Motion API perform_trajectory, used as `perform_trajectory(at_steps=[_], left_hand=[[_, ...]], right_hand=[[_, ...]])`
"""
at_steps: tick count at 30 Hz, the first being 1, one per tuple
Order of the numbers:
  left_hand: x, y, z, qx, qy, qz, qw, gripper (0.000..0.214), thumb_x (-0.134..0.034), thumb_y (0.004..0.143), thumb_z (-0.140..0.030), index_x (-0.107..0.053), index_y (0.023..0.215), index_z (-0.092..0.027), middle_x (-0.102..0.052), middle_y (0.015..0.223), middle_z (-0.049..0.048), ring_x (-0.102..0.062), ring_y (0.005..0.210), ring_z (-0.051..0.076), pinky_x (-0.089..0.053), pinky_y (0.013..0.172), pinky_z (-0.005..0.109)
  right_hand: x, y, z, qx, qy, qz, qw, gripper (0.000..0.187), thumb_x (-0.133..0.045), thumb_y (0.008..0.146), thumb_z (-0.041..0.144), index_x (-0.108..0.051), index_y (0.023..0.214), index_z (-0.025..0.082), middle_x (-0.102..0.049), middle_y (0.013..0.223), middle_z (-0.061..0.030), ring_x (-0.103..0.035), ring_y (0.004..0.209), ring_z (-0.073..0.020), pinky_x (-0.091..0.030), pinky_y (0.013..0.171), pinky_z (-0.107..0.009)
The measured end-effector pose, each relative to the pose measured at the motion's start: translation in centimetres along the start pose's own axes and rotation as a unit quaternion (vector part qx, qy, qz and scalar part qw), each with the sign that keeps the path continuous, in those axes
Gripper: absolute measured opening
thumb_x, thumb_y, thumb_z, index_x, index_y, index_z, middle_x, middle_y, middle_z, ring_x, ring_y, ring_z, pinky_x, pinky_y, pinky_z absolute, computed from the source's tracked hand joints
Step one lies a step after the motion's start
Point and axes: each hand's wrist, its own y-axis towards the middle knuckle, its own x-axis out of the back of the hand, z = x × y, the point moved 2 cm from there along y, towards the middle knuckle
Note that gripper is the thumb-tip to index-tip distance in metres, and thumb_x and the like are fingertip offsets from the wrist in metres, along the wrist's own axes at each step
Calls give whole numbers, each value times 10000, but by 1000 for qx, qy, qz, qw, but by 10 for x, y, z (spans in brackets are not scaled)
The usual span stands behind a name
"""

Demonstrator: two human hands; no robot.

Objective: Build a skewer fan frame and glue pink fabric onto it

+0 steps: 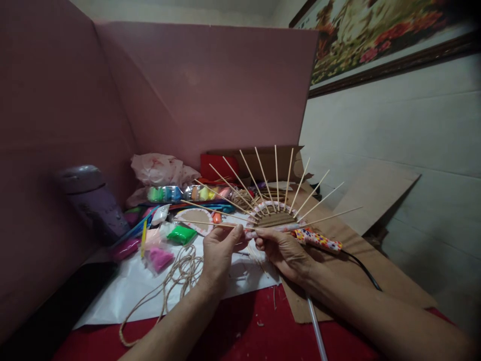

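Note:
A half-round cardboard piece with a pale patterned rim is held up between my hands, and thin wooden sticks fan out from its curved edge. My left hand pinches its left corner, close to the lowest stick. Along the bottom edge, near the same corner, my right hand grips the piece with thumb and fingers. Just beyond my right hand lies a glue gun with a flower-patterned handle and a black cord. Left of my left hand, a looped length of twine rests on white paper.
A second rimmed cardboard shape lies behind my left hand. Bags of coloured clay and a purple bottle stand to the left. Brown cardboard spreads at the right, with a glue stick near the front. Pink panels rise behind.

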Motion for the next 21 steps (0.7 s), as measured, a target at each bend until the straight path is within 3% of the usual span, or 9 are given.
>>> perform_trajectory(at_steps=[21], left_hand=[[0, 0, 4, 33, 17, 25, 999, 274, -628, 656, -372, -577, 760, -124, -651, 735, 77, -630, 700, 206, -476, 668, 347]], right_hand=[[0, -2, 2, -4, -13, -40, 999, 39, -655, 594, 137, -623, 602, 117, -585, 582, 1, -481, 506, -68, -383, 500, -197]])
